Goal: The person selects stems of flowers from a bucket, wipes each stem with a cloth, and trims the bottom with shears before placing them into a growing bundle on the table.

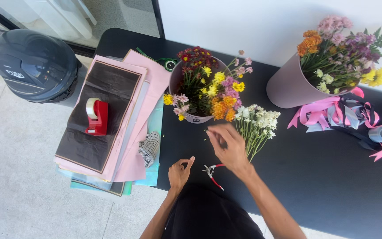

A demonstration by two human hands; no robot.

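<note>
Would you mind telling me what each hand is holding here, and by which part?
The left hand holds nothing visible, its fingers curled above the table. The right hand is blurred beside the white flowers; whether it grips anything cannot be told.

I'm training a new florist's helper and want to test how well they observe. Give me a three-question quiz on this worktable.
1. True or false: the red-handled snips are held in the right hand.
2. What lies directly beside the right hand, on the black table?
A. the bunch of white flowers
B. the red tape dispenser
C. the pink ribbons
3. Fill in: the tape dispenser sits on a stack of wrapping ____.

Key: 1 false, they lie on the table between the left hand and the right; 2 A; 3 paper.
</note>
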